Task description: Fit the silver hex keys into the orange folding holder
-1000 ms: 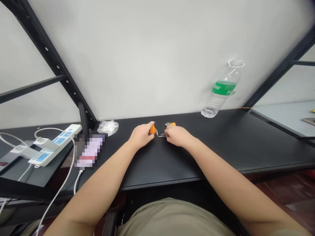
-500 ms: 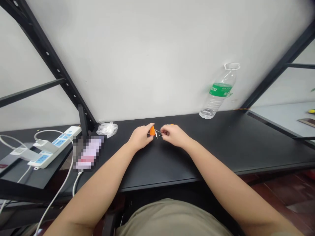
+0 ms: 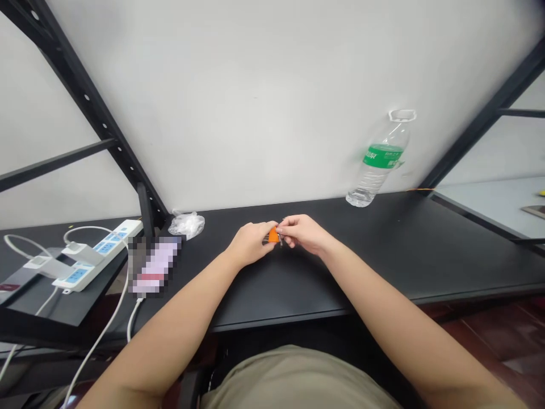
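My left hand [image 3: 251,241] is closed on an orange hex key holder [image 3: 273,234], thumb and fingers gripping its sides. Thin metal keys stick out of the holder on both sides. Close against its right edge, my right hand [image 3: 304,234] pinches a thin metal hex key [image 3: 280,237], mostly covered by the fingertips. Both hands meet just above the black tabletop [image 3: 289,289], near its middle. The far end of the key cannot be made out.
A clear bottle with a green label [image 3: 378,159] leans at the wall on the right. Crumpled clear plastic [image 3: 187,225] lies at the left, near a charging phone [image 3: 156,266]. Farther left is a white power strip [image 3: 100,255] with chargers and cables. Black metal posts [image 3: 91,102] frame both sides.
My hands have come together. The left hand with the orange holder moved slightly right, and the right hand's fingertips now sit at the holder's edge. An orange piece behind the right hand is no longer visible.
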`<act>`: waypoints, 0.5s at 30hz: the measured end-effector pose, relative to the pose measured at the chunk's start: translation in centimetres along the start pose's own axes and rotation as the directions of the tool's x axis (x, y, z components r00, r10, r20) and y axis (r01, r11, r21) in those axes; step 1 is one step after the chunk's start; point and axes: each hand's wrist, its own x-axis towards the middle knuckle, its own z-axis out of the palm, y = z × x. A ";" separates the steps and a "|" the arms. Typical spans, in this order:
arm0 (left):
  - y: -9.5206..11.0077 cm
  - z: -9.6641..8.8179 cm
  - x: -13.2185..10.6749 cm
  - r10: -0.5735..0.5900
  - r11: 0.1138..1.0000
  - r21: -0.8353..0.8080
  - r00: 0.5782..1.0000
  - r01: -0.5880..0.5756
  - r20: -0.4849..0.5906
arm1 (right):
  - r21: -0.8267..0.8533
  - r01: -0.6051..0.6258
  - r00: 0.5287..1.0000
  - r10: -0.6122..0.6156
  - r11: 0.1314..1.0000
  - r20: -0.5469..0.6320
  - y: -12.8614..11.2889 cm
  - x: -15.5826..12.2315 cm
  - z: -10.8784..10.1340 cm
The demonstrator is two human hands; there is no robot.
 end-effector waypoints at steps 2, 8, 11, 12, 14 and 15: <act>0.1 0.3 0.1 -0.038 0.999 0.017 0.999 0.038 -0.013 | 0.023 0.008 0.996 -0.006 1.000 -0.086 0.3 0.2 1.1; -1.3 0.6 -0.1 -0.148 0.989 0.020 0.989 0.148 -0.002 | 0.024 0.025 0.998 -0.023 0.999 -0.054 0.5 -0.1 2.1; -1.7 0.4 -0.1 -0.190 0.982 0.011 0.982 0.190 0.012 | -0.289 0.064 0.986 -0.105 0.955 -0.128 0.5 -0.2 0.4; -1.8 0.3 -0.1 -0.198 0.980 0.006 0.980 0.198 0.018 | -0.470 0.079 0.976 -0.165 0.879 -0.145 0.5 -0.2 -0.2; -1.8 0.1 0.0 -0.208 0.978 -0.002 0.978 0.208 0.027 | -0.754 0.074 0.973 -0.212 0.653 -0.088 0.6 -0.1 -1.1; -1.8 0.1 0.0 -0.212 0.977 -0.009 0.977 0.213 0.029 | -0.836 0.060 0.982 -0.182 0.545 -0.049 0.7 -0.1 -1.3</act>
